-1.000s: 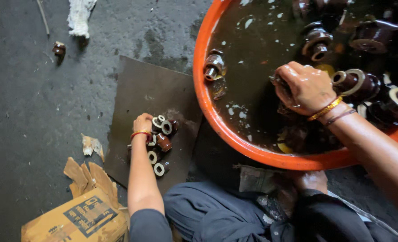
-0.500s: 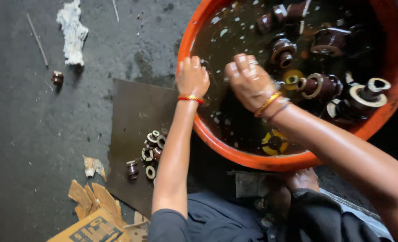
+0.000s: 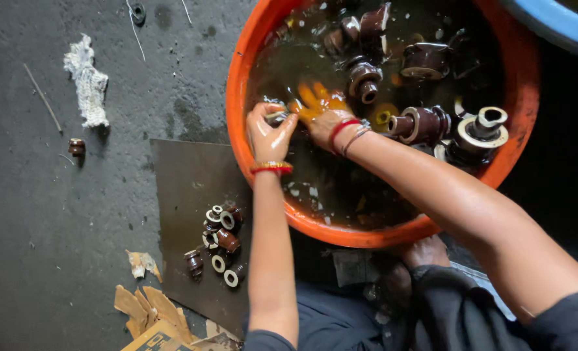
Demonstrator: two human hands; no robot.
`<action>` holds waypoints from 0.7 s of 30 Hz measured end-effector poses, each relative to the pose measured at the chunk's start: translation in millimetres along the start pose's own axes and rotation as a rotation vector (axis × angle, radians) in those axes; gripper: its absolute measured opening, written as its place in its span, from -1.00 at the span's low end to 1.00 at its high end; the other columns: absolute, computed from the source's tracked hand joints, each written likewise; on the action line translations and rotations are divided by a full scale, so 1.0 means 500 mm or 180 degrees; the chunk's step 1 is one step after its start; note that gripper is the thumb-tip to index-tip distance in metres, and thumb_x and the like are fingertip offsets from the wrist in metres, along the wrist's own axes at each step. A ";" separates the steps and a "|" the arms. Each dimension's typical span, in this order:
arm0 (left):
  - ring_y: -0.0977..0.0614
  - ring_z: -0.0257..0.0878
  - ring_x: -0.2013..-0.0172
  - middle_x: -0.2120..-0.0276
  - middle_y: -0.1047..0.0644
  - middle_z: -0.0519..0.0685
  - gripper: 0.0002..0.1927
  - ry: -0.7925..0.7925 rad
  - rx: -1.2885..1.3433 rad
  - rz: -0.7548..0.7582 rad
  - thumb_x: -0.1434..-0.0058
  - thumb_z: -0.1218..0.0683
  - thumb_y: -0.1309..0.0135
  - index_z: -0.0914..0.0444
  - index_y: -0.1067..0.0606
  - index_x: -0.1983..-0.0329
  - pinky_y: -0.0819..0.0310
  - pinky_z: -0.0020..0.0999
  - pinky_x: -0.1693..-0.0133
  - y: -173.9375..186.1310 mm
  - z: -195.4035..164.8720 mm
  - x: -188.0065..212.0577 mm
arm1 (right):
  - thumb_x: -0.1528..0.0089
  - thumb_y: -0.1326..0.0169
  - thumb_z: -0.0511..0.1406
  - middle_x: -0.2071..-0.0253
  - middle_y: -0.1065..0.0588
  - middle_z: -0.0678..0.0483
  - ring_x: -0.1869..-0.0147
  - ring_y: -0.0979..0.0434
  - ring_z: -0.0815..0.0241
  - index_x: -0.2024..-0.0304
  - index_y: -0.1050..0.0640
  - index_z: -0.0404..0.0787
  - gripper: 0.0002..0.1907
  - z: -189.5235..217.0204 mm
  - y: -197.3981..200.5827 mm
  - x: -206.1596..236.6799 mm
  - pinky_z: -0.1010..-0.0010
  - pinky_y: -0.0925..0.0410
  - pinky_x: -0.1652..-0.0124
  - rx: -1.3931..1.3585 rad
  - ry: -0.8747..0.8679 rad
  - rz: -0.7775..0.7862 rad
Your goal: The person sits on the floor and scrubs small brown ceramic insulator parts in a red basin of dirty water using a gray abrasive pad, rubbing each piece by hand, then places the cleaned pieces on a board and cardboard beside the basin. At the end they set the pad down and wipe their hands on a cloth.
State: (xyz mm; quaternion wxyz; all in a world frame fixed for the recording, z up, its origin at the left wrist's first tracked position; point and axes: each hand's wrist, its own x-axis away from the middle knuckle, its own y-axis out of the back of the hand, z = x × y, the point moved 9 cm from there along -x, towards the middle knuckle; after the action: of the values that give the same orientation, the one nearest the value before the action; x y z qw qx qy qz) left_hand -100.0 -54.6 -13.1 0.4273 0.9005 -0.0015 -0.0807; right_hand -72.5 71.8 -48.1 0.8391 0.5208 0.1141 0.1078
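Observation:
Murky brown water fills the orange tub [image 3: 240, 84], with several brown and white ceramic insulators [image 3: 425, 123] lying in it. My left hand [image 3: 268, 133] is at the tub's near left rim, fingers closed on a small object I cannot identify. Just to its right, my right hand [image 3: 318, 110] is spread flat under the water, fingers apart. Both wrists carry red and gold bangles. A pile of small brown insulators [image 3: 221, 237] lies on a dark board [image 3: 185, 175] left of the tub.
A white rag [image 3: 89, 84] and one loose insulator [image 3: 76, 147] lie on the wet grey floor at left. Torn cardboard [image 3: 149, 312] sits at the bottom left. A blue tub rim [image 3: 555, 26] shows at the top right. My knees are below the tub.
My left hand left the insulator pile on the board and came up to the tub rim. My right hand moved left across the tub and went under the water.

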 end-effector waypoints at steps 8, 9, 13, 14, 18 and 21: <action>-0.61 -0.17 0.10 0.17 -0.61 0.01 -0.68 0.1368 0.3090 -0.0464 -0.13 -0.01 -0.17 0.23 -0.52 0.11 -0.50 -0.25 -0.01 -0.112 0.071 0.114 | -0.11 -0.21 -0.16 0.16 -0.62 -0.02 0.08 -0.68 0.03 0.09 -0.61 -0.08 -0.67 -0.022 0.193 0.022 0.21 -0.49 0.07 -0.2901 -0.0392 -0.0263; -0.61 -0.17 0.06 0.12 -0.61 0.00 -0.66 0.1625 0.3924 -0.0273 -0.16 -0.06 -0.11 0.20 -0.53 0.07 -0.49 -0.24 -0.04 -0.127 0.058 0.110 | -0.10 -0.23 -0.17 0.15 -0.58 -0.02 0.08 -0.64 -0.02 0.09 -0.61 -0.08 -0.66 -0.003 0.237 0.040 0.18 -0.47 0.10 -0.2578 -0.0165 -0.0503; -0.60 -0.13 0.03 0.08 -0.60 0.04 -0.65 0.2172 0.4886 0.0813 -0.25 -0.06 -0.06 0.24 -0.51 0.02 -0.48 -0.20 -0.06 -0.149 -0.016 0.047 | -0.06 -0.24 -0.21 0.04 -0.49 -0.01 0.04 -0.56 -0.12 0.08 -0.58 -0.02 -0.65 0.082 0.365 0.123 0.16 -0.42 0.16 -0.1360 0.0852 -0.1524; -0.60 -0.12 0.02 0.07 -0.59 0.05 -0.65 0.2224 0.4905 0.0980 -0.28 -0.06 -0.04 0.25 -0.51 0.01 -0.48 -0.19 -0.07 -0.148 -0.025 0.036 | -0.05 -0.23 -0.23 -0.01 -0.48 0.00 0.02 -0.56 -0.12 0.08 -0.57 0.00 -0.65 0.100 0.381 0.143 0.18 -0.42 0.16 -0.1074 0.1135 -0.1776; -0.59 -0.08 -0.01 0.04 -0.58 0.08 -0.64 0.2281 0.4951 0.1112 -0.37 -0.07 0.02 0.28 -0.50 -0.03 -0.47 -0.14 -0.09 -0.157 -0.010 0.035 | -0.08 -0.20 -0.17 0.01 -0.45 -0.09 0.12 -0.56 -0.13 0.08 -0.51 -0.05 -0.64 0.106 0.381 0.174 0.19 -0.40 0.28 -0.0299 0.1458 -0.2443; -0.58 -0.05 -0.03 0.01 -0.57 0.10 -0.63 0.2263 0.4997 0.0868 -0.44 -0.07 0.06 0.31 -0.49 -0.06 -0.46 -0.11 -0.11 -0.172 0.026 0.069 | -0.22 -0.20 -0.14 0.10 -0.44 -0.16 0.25 -0.53 -0.13 0.10 -0.49 -0.09 -0.71 0.073 0.333 0.140 0.16 -0.38 0.37 -0.0671 0.1150 -0.2088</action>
State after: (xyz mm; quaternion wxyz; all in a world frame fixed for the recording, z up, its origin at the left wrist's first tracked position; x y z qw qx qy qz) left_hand -73.5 -12.4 -92.6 -0.3356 0.8985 -0.0311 0.2813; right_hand -5.0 134.3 111.6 0.8444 0.3402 0.4088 -0.0651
